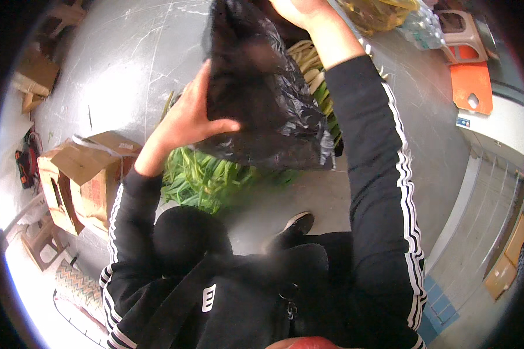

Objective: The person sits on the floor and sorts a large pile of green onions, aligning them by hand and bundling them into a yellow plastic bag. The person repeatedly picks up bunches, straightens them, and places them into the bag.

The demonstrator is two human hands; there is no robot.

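Note:
A black plastic bag [257, 100] hangs spread before me. My left hand [192, 113] is at its left edge, thumb wide of the fingers and lying across the bag's face. At the top of the view my right hand [299, 11] is by the bag's upper right side; its fingers run out of the picture, so its hold is hidden. Behind and below the bag lie long leafy vegetables on the floor, with green leaves [205, 179] towards me and pale stalks [308, 56] further off. The bag covers their middle.
Left stands an opened cardboard box [94, 179] with a white strap, near a small stool [46, 242]. Far right are a yellow plastic bag [375, 15], clear bottles [423, 30], a plastic stool [463, 32] and an orange board [471, 85] by a white cabinet [498, 122].

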